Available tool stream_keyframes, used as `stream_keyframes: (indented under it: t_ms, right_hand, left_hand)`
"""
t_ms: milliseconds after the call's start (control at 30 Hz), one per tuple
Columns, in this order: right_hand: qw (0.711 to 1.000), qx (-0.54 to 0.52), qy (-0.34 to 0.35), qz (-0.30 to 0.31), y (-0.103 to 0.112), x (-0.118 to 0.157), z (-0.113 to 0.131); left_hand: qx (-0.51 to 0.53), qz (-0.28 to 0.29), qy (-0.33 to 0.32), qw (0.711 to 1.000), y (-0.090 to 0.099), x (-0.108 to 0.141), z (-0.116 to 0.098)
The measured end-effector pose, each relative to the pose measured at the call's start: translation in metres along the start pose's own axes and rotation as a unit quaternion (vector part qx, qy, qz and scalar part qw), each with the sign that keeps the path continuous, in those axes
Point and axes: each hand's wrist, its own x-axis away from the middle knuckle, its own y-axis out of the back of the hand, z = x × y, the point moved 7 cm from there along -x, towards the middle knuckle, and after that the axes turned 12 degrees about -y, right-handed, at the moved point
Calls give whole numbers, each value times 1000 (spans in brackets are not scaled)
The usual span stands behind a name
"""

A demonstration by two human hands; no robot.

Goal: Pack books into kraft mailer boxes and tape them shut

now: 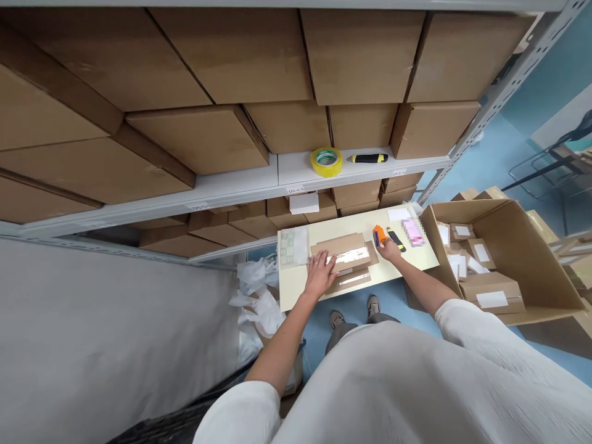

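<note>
A loose white shirt (393,388) has short sleeves (245,407) at seven and four o'clock. Grey trousers (341,337) and greyish-beige shoes (373,305) show near five o'clock.

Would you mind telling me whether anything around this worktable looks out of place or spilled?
The crumpled white plastic heaped beside the left end of the table looks untidy against the orderly shelf boxes. I see no spill; small damage is hard to judge.

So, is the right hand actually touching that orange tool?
Touching: the head view shows the right hand gripping the near end of the orange tool.
</note>
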Motion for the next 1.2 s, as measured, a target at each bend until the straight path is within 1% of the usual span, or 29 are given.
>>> stream_keyframes:
  t_ms: [100, 233, 333, 433, 500, 567, 633, 700, 767, 833, 900, 933, 1000, 1067, 1200]
  right_hand:
    - [998, 56, -9, 17, -11, -9, -3]
    - [997, 73, -5, 23, -24, -19, -1]
    - [998, 51, 4, 21, -30, -26, -3]
    - [999, -6, 29, 20, -30, -30, -6]
    - [998, -41, 45, 25, -25, -29, -8]
    - [998, -47, 43, 27, -15, -26, -12]
    - [999, -39, 34, 17, 2, -21, -15]
    - [997, -49, 53, 4, 25, -15, -11]
    - [992, -75, 98, 1, 51, -7, 0]
    - [986, -94, 136, 14, 75, 1, 16]
    - [978, -109, 174, 46, 92, 12, 37]
    - [971, -118, 196, 70, 97, 19, 50]
    - [956, -126, 235, 126, 100, 34, 73]
    - [945, -117, 252, 174, 97, 48, 91]
    - [929, -57, 271, 246, 77, 70, 112]
  left_hand:
    - [-5, 15, 15, 1000, 0, 0, 0]
    - [-6, 30, 30, 999, 2, 0, -1]
    - [5, 34, 43, 999, 3, 0, -1]
    - [19, 35, 52, 998, 2, -1, 1]
    - [27, 32, 55, 998, 2, -1, 2]
    - [32, 25, 55, 998, 1, -2, 3]
    - [33, 19, 52, 998, 1, -3, 2]
    - [30, 15, 47, 998, 1, -4, 2]
    - [27, 13, 42, 999, 1, -5, 2]
    - [25, 14, 41, 999, 0, -7, 2]
    - [27, 16, 39, 999, 0, -11, 3]
    - [28, 18, 37, 999, 0, -13, 4]
    - [31, 18, 32, 999, -1, -18, 5]
    - [34, 13, 31, 999, -1, -22, 6]
    - [45, 6, 25, 999, -1, -24, 8]
